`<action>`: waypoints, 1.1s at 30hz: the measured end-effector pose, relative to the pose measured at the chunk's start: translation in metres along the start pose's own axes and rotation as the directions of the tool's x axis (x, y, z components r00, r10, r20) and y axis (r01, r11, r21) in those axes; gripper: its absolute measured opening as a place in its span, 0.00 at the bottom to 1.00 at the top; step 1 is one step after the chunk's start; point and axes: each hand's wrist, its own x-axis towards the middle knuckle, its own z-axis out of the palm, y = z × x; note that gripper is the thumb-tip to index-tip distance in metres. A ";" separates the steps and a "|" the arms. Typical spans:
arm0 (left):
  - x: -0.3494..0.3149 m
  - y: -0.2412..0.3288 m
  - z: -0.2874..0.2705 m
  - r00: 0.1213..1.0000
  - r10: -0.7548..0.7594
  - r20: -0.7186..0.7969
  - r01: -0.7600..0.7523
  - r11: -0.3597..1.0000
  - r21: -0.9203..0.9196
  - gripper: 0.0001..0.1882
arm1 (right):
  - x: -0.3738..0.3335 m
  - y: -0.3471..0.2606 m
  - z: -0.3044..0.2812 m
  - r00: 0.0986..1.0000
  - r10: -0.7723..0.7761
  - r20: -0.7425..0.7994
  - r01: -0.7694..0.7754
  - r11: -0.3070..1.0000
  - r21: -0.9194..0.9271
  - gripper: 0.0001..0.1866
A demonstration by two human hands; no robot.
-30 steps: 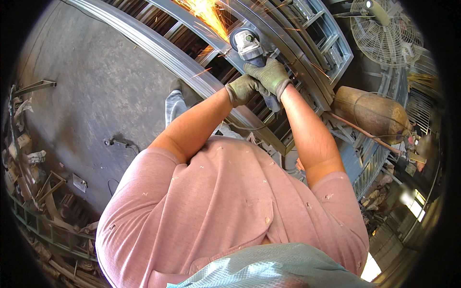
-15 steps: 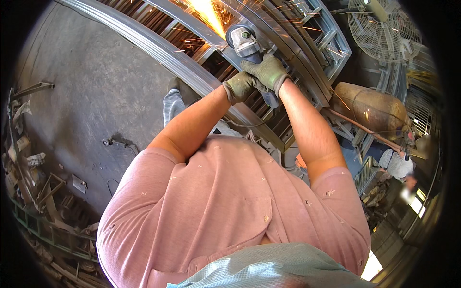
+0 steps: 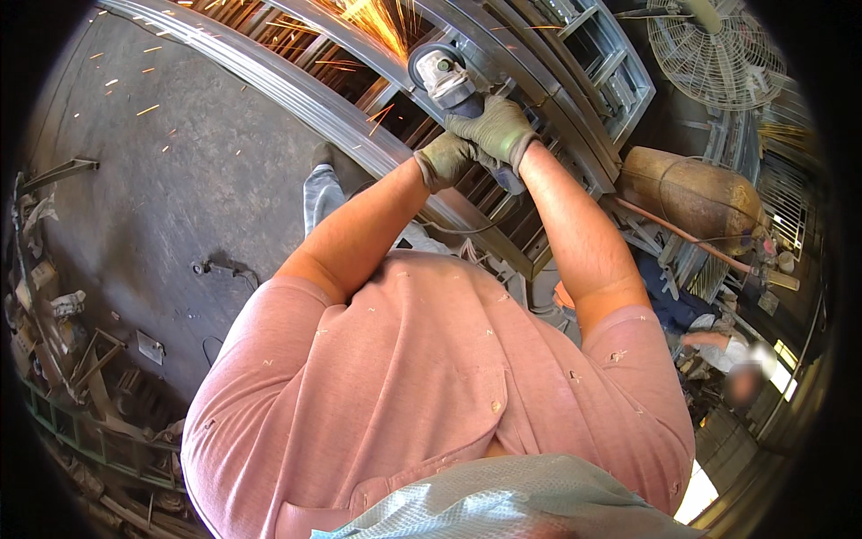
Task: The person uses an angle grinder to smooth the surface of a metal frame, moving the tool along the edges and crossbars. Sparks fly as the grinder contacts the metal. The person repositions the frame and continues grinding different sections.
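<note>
Gloved left hand (image 3: 445,162) and right hand (image 3: 496,128) clamp an angle grinder (image 3: 446,83) as orange sparks (image 3: 381,31) spray over metal frames (image 3: 519,61), a caged fan (image 3: 715,65) at upper right.

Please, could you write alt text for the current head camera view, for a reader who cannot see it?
A gloved left hand and right hand hold an angle grinder over metal frames, with bright orange sparks flying from it. A large fan, a brown cylinder and another person appear at the right; grey floor lies at the left.
</note>
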 end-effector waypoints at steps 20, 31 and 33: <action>-0.002 0.001 -0.004 0.998 0.047 0.038 -0.053 0.980 0.192 0.18 | -0.008 -0.023 -0.007 0.989 0.137 0.051 -0.133 0.988 -0.073 0.33; 0.001 -0.009 -0.008 0.990 0.135 0.048 -0.143 0.959 0.244 0.19 | -0.006 -0.014 0.000 0.997 0.078 -0.009 -0.079 0.993 -0.088 0.32; 0.001 -0.009 -0.008 0.997 0.079 0.010 -0.079 0.979 0.187 0.19 | -0.006 -0.013 0.000 0.999 0.034 -0.004 -0.034 0.994 -0.108 0.32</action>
